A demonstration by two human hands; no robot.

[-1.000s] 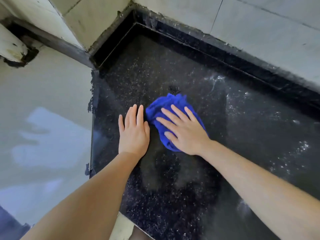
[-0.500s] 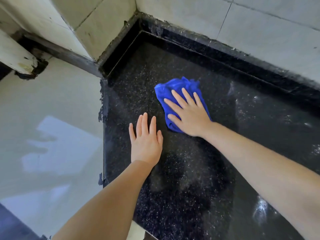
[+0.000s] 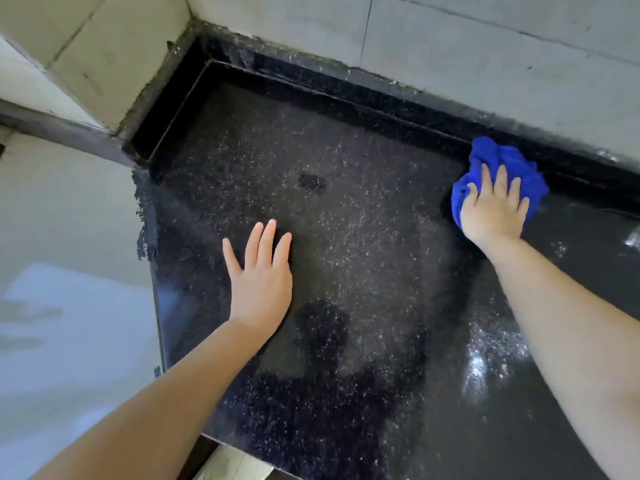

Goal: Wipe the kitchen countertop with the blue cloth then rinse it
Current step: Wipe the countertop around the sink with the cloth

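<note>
A crumpled blue cloth (image 3: pixel 516 168) lies on the black speckled countertop (image 3: pixel 346 237) at the far right, against the raised back edge. My right hand (image 3: pixel 493 209) presses flat on the cloth with straight fingers spread over it. My left hand (image 3: pixel 261 275) rests palm down on the bare countertop, fingers straight, well to the left of the cloth.
Pale tiled walls (image 3: pixel 450 46) meet in the corner behind the countertop. A dark raised lip (image 3: pixel 346 95) runs along the back. The counter's left edge (image 3: pixel 156 289) drops to a pale floor (image 3: pixel 69 306). Wet shiny patches (image 3: pixel 485 368) lie at the right.
My right hand has slid the cloth from the middle of the counter to the far right, up against the back lip. The left hand stays flat on the counter.
</note>
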